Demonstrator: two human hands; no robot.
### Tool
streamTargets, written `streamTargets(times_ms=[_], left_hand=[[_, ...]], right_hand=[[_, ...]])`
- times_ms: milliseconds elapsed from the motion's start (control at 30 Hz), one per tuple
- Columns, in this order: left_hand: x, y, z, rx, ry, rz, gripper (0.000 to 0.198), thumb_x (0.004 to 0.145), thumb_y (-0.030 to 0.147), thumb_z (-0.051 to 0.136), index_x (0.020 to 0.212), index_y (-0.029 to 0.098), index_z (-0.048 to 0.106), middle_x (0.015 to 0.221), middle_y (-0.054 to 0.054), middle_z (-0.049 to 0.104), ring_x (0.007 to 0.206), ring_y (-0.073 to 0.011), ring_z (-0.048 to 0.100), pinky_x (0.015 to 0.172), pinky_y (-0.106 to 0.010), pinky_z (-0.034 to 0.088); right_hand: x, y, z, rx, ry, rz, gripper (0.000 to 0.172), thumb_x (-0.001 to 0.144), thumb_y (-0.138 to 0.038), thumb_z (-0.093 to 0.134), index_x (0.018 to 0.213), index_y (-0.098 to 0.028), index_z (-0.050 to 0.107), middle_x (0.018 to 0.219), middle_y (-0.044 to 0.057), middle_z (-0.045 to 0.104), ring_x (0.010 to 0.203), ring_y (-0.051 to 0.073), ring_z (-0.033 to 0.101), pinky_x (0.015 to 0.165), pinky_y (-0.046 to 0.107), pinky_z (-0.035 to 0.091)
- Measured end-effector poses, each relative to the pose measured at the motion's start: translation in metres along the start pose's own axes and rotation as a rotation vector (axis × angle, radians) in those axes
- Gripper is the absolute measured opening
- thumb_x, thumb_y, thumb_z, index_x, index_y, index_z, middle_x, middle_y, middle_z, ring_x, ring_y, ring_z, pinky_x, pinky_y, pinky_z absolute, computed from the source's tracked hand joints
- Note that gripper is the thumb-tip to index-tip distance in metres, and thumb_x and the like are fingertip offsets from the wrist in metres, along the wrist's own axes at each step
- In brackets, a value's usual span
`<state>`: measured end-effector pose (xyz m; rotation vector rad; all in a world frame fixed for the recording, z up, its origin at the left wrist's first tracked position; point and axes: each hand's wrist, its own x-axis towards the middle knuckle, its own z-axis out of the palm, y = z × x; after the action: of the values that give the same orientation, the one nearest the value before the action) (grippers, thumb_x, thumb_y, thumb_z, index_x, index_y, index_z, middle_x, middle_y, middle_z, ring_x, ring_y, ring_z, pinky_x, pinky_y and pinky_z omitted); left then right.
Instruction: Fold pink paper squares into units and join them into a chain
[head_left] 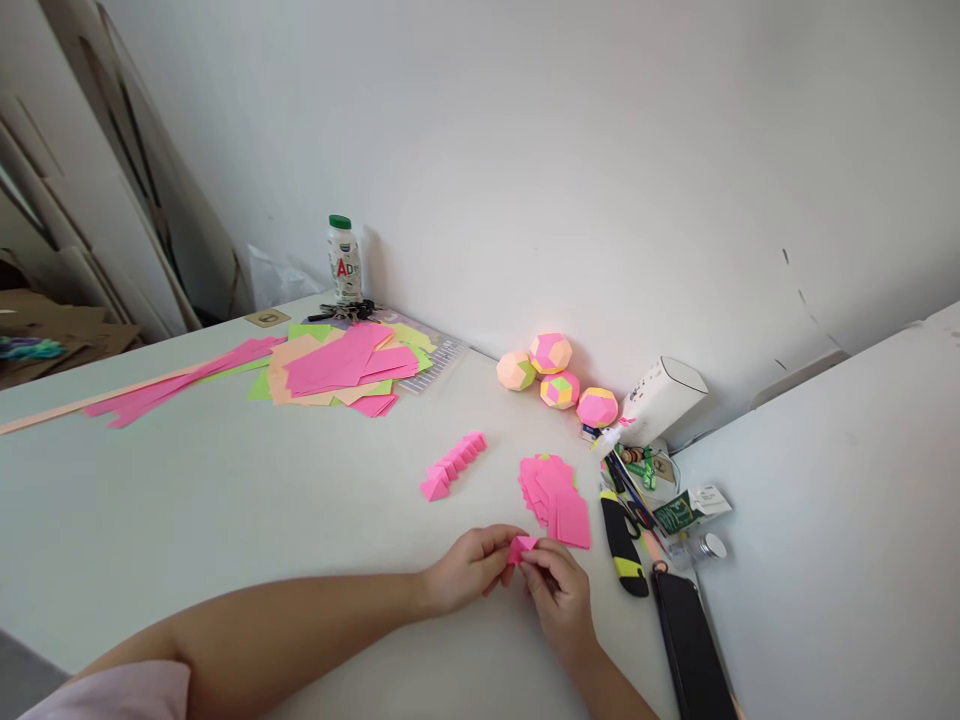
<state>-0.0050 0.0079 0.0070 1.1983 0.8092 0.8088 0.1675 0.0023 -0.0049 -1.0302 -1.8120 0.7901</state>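
Observation:
Between my two hands is a small folded piece of pink paper. My left hand pinches it from the left, and my right hand grips its right side with thumb and fingers. Just beyond them lies a loose pile of pink paper pieces, with a bit of green at its top edge. Up and to the left, a row of folded pink paper units stands nested in a slanting line on the table.
Several paper balls sit by the wall. Coloured paper sheets, keys and a green-capped bottle are at back left. A yellow-black utility knife, a black case and a white box line the right side of the table.

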Motion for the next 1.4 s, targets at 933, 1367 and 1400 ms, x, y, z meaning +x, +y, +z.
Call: streamTargets(times_ms=[933, 1367, 1400], left_hand=[[-0.002, -0.012, 0.002, 0.291, 0.024, 0.198, 0.024, 0.087, 0.019, 0.036, 0.107, 0.018, 0.049, 0.072, 0.001, 0.059, 0.069, -0.0136, 0.056, 0.066, -0.026, 0.045], [0.001, -0.023, 0.001, 0.395, 0.007, 0.304, 0.037, 0.081, 0.008, 0.038, 0.115, 0.02, 0.041, 0.061, 0.007, 0.05, 0.06, -0.0109, 0.051, 0.06, -0.022, 0.043], [0.0, -0.023, 0.001, 0.396, -0.001, 0.303, 0.039, 0.079, 0.007, 0.039, 0.115, 0.021, 0.042, 0.06, 0.007, 0.049, 0.059, -0.0106, 0.051, 0.059, -0.021, 0.042]], right_hand=[[-0.002, 0.008, 0.005, 0.244, -0.079, 0.294, 0.018, 0.083, -0.027, 0.057, 0.097, -0.019, 0.049, 0.067, 0.0, 0.061, 0.059, 0.014, 0.056, 0.054, 0.025, 0.046], [0.003, 0.003, 0.003, 0.038, -0.122, 0.149, 0.009, 0.078, -0.016, 0.053, 0.083, -0.016, 0.06, 0.085, 0.007, 0.061, 0.058, 0.014, 0.058, 0.049, 0.024, 0.046], [0.004, 0.002, 0.003, 0.024, -0.122, 0.138, 0.009, 0.076, -0.016, 0.053, 0.08, -0.015, 0.061, 0.085, 0.007, 0.06, 0.058, 0.014, 0.057, 0.048, 0.023, 0.045]])
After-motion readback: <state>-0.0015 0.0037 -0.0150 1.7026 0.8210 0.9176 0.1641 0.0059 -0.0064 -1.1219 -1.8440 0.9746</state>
